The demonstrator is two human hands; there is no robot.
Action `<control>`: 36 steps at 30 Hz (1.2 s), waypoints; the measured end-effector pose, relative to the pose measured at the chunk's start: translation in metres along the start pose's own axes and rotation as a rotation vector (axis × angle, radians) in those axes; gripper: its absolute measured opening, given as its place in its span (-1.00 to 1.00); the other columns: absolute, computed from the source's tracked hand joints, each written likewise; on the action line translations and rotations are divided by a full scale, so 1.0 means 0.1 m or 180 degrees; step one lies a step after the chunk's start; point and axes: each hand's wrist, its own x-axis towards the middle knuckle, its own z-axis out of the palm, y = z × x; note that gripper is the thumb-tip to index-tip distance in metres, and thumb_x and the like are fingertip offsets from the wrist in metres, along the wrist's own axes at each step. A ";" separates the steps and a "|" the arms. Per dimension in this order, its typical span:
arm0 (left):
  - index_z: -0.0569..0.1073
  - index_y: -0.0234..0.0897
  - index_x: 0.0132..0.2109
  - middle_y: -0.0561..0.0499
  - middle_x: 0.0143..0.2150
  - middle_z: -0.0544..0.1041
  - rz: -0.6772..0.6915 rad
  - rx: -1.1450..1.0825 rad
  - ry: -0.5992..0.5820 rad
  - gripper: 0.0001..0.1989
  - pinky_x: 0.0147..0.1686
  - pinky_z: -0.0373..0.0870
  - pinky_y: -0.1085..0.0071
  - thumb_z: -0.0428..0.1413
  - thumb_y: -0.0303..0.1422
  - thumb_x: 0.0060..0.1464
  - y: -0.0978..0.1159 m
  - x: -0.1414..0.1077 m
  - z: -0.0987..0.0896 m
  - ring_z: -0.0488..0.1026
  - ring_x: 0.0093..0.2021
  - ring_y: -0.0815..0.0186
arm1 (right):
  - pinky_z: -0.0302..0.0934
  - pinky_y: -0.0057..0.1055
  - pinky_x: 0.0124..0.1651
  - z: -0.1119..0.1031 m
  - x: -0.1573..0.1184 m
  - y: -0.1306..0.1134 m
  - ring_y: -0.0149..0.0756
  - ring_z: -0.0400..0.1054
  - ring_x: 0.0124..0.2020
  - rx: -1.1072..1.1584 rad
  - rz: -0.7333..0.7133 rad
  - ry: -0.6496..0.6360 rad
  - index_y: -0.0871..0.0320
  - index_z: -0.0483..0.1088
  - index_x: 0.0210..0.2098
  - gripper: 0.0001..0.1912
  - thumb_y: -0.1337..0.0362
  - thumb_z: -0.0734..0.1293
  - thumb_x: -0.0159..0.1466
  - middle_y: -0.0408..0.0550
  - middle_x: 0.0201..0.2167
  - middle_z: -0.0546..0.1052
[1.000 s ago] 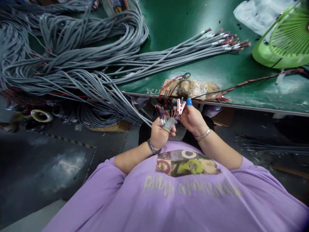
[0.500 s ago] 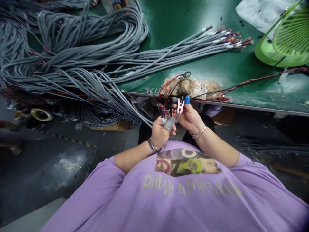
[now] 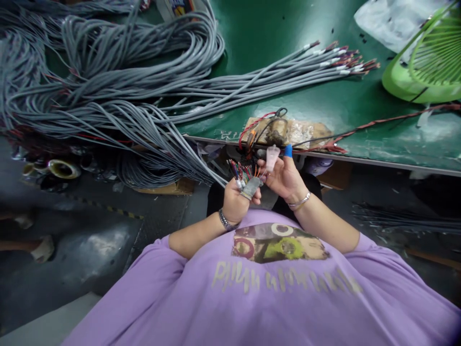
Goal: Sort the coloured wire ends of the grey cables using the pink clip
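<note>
My left hand [image 3: 236,202], its thumb in a grey finger cover, is closed round the ends of several grey cables. Their thin coloured wires [image 3: 242,169] fan out above the fist. In my right hand [image 3: 284,179] is a small pale pink clip [image 3: 272,157], broad side showing, resting against the fingers. The right thumb, capped in a blue cover [image 3: 288,150], stands upright beside the clip. Fingertips of both hands are close together near a few orange wires; whether the clip touches a wire I cannot tell.
Grey cables [image 3: 133,81] lie in a large heap on the green table [image 3: 248,29], their stripped ends [image 3: 345,60] to the right. A taped cardboard piece [image 3: 306,130] with a soldering-like dark lump sits at the table edge. A green fan [image 3: 428,62] stands right. A person's foot [image 3: 43,248] shows left.
The pink clip has turned from edge-on, legs apart, to broad side. My right thumb has moved right, away from the fingers. My left hand has shifted slightly left. A person's foot has come into view.
</note>
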 end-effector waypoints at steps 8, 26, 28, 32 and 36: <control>0.47 -0.30 -0.37 0.11 -0.59 0.49 0.0147 0.0034 0.0184 -0.56 -0.72 0.28 0.60 0.34 0.01 -0.12 -0.03 0.06 -0.04 0.37 -0.70 0.48 | 0.22 -0.52 -0.47 -0.04 -0.03 -0.07 -0.47 0.33 -0.52 -0.0411 -0.0208 0.0004 0.12 0.47 -0.34 -0.55 -0.18 0.42 0.16 -0.13 -0.42 0.57; 0.59 -0.26 -0.31 0.09 -0.56 0.48 0.1085 0.0803 0.0058 -0.70 -0.53 0.37 0.50 0.35 -0.12 -0.07 -0.07 0.18 -0.03 0.37 -0.58 0.43 | 0.25 -0.48 -0.46 0.06 0.04 0.00 -0.43 0.41 -0.49 -0.0331 -0.0241 0.0246 0.12 0.46 -0.39 -0.48 -0.25 0.37 0.18 -0.16 -0.49 0.57; 0.58 -0.27 -0.33 0.10 -0.57 0.46 0.1137 0.0853 0.0076 -0.70 -0.52 0.36 0.50 0.36 -0.13 -0.09 -0.05 0.18 -0.02 0.37 -0.57 0.43 | 0.26 -0.48 -0.44 0.06 0.05 0.00 -0.43 0.42 -0.48 -0.0239 -0.0295 0.0291 0.12 0.46 -0.40 -0.52 -0.21 0.39 0.18 -0.18 -0.51 0.57; 0.54 -0.27 -0.37 0.11 -0.59 0.44 0.1230 0.1028 0.0030 -0.75 -0.51 0.35 0.51 0.34 -0.18 -0.05 -0.04 0.19 -0.02 0.35 -0.57 0.44 | 0.29 -0.46 -0.40 0.07 0.08 0.01 -0.42 0.41 -0.49 -0.0068 -0.0329 0.0456 0.12 0.48 -0.40 -0.60 -0.10 0.43 0.20 -0.17 -0.53 0.57; 0.53 -0.27 -0.36 0.11 -0.57 0.45 0.1350 0.1154 0.0011 -0.79 -0.51 0.35 0.51 0.31 -0.21 0.01 -0.07 0.20 -0.03 0.35 -0.57 0.45 | 0.29 -0.47 -0.42 0.09 0.07 0.02 -0.43 0.41 -0.50 -0.0061 -0.0292 0.0437 0.11 0.46 -0.40 -0.58 -0.14 0.42 0.19 -0.18 -0.53 0.57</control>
